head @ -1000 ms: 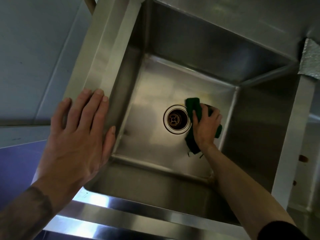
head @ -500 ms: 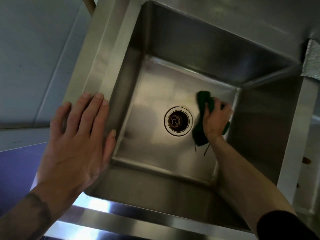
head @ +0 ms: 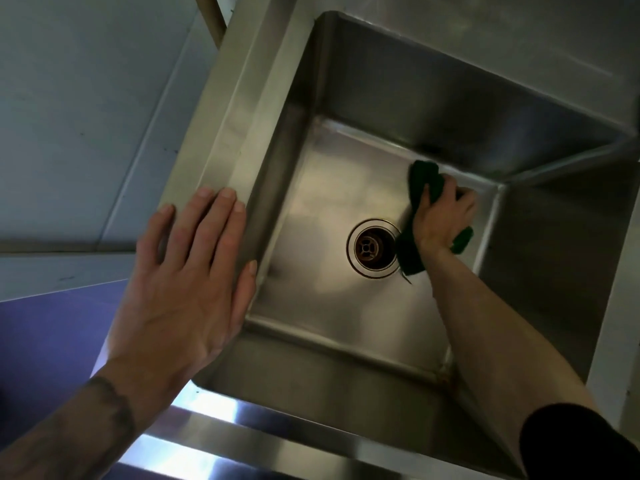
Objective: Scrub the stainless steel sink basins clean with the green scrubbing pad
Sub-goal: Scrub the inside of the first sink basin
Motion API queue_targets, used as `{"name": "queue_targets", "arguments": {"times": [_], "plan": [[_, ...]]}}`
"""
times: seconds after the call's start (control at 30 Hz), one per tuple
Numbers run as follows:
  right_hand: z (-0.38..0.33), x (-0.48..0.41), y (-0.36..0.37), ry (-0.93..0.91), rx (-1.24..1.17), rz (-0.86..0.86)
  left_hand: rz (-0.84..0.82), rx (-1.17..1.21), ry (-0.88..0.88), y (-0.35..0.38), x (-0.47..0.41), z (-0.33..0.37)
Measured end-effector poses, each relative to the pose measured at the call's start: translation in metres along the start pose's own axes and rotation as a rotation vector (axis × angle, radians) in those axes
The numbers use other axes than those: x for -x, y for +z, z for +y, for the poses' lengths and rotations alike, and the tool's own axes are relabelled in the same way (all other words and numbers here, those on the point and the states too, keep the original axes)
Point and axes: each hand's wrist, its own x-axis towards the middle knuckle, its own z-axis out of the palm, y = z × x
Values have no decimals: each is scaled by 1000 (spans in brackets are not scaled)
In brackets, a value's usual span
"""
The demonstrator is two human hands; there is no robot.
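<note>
A deep stainless steel sink basin [head: 322,216] fills the middle of the view, with a round drain [head: 372,248] in its floor. My right hand [head: 441,218] reaches down into the basin and presses a dark green scrubbing pad [head: 420,178] against the floor, right of the drain and close to the back wall. Its fingers curl over the pad, which sticks out above and below the hand. My left hand [head: 187,271] lies flat on the sink's left rim [head: 221,133], fingers straight, thumb over the inner edge.
A grey wall panel [head: 86,98] runs along the left of the sink, with a purple surface [head: 52,334] below it. The front rim [head: 242,441] of the sink shines near the bottom. A steel divider [head: 620,306] bounds the basin on the right.
My right hand has slid the green pad across the basin floor from beside the drain toward the back right corner. My left hand has stayed flat on the left rim.
</note>
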Motion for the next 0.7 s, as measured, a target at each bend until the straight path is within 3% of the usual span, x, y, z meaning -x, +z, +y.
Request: {"name": "queue_targets", "arguments": {"times": [0.07,0.23,0.3,0.43,0.47,0.53,0.7], "plan": [[-23,15,8,-99,12,-32,-7,-6,4,0,0,0],[-6,49,7,-821,45,-299,-9,-8,2,0,1,0],[5,39,3,-782,53,-264,-8,-6,6,0,1,0],[-32,26,21,-204,10,-31,-15,-8,7,0,0,0],[-45,33,25,-161,4,-23,-17,-9,9,0,0,0],[-54,58,28,-321,-8,-99,-24,-9,9,-2,1,-1],[-23,98,7,-967,47,-447,-33,-7,3,-4,0,0]]}}
